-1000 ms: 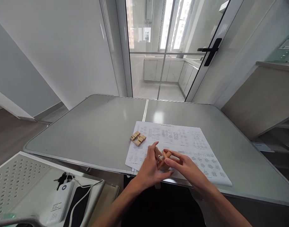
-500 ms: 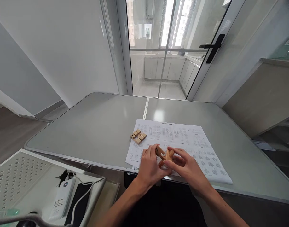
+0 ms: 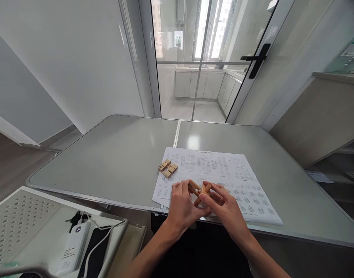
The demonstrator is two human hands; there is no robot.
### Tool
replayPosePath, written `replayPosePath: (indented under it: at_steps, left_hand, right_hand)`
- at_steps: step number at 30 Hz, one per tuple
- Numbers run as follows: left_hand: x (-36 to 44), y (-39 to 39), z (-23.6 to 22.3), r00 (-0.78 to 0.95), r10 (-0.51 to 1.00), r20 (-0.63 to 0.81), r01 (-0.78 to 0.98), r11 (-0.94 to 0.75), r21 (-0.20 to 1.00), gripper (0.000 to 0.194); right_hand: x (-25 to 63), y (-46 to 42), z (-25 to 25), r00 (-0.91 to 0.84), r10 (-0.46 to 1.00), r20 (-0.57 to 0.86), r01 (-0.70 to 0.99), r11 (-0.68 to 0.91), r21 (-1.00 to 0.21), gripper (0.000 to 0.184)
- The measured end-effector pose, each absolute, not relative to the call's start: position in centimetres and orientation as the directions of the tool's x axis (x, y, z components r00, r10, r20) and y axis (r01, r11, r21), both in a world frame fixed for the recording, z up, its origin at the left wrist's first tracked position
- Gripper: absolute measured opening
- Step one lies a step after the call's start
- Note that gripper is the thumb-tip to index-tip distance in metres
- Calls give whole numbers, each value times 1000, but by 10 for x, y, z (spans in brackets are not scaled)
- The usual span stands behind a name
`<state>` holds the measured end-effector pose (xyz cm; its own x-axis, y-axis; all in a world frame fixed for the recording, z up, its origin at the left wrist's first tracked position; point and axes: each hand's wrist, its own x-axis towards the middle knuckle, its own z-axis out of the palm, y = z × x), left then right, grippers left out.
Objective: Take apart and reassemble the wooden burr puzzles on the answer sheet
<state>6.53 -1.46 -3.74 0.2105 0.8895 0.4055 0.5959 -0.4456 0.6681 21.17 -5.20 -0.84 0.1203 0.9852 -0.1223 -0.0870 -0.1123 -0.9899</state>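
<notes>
Nearest, at the left, a white perforated stand is holding a white power bank, and a pale cable is running over a dark flat object beside it; a dark bunch of keys is lying just beyond.

Over the near edge of the grey table, both hands are closing on a small group of wooden pieces. From the left, the left hand is curling around them, its fingers on the piece with a dark mark and its thumb coming in from below, apparently bracing them. From the right, the right hand is pinching the crossing pieces between thumb and fingers, probably because such short parts are leaving little room for a fuller grasp. The two hands are facing each other, which is likely steadying the pieces from both sides; whether these are fully interlocked, I cannot tell.

Beneath and beyond the hands, printed sheets are lying flat, their diagrams mostly showing, perhaps for easy viewing. At their left edge, a block cluster is sitting apart from the hands, seemingly out of their way. Farther off, a glass door with a black handle is standing behind the table.
</notes>
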Motion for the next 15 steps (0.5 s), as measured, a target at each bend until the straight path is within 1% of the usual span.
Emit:
replayPosePath:
  at_steps: [4,6,9,11,13,15]
  left_hand:
    - [66,-16,-35,203,875,440,630,-460,626,51]
    - [65,-15,-35,222,878,424,613,-464,640,54]
    - [59,-12,-36,327,895,302,528,-438,727,72]
    - [55,-10,-37,408,890,204,462,-394,795,79]
    - [53,-8,-39,455,878,147,408,-352,842,78]
    - [53,-8,-41,454,881,135,368,-323,872,72]
  right_hand:
    - [206,-54,-9,184,972,-144,-155,-116,-981,53]
    - [208,-54,-11,180,971,-155,-170,-124,-978,53]
    - [218,-52,-11,130,975,-182,-180,-157,-971,50]
    - [224,-51,-10,102,976,-193,-177,-173,-969,49]
    - [228,-49,-8,93,977,-190,-165,-173,-971,47]
    - [228,-48,-8,99,981,-169,-145,-154,-977,47]
